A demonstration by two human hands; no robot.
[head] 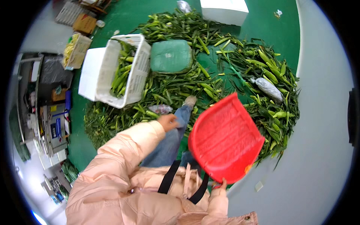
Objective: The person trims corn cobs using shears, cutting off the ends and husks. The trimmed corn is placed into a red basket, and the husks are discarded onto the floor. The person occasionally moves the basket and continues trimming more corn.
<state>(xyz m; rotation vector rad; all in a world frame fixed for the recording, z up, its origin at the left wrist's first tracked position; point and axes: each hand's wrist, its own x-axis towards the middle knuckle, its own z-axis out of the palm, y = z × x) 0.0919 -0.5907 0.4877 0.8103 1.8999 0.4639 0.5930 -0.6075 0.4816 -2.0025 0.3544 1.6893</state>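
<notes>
My right hand (220,184) grips the rim of a large red plastic scoop (227,137) at its near end, with the thumb over the edge. Ridges run along the scoop's floor, and no load shows in it. To the left, my left hand (168,122) hangs over my jeans, blurred, with its fingers partly curled and no object visible in it. Just beyond that hand a crumpled plastic bag (160,109) lies on a heap of green corn husks and leaves (166,87). Unhusked corn ears (271,71) lie among leaves at the right.
A white plastic crate (143,59) holding corn ears stands at front left, against a white box (91,73). Beside it sits a green wrapped bundle (171,56). A silvery bag (268,89) rests on the right heap, near the wall (317,98). A white box (225,12) stands beyond.
</notes>
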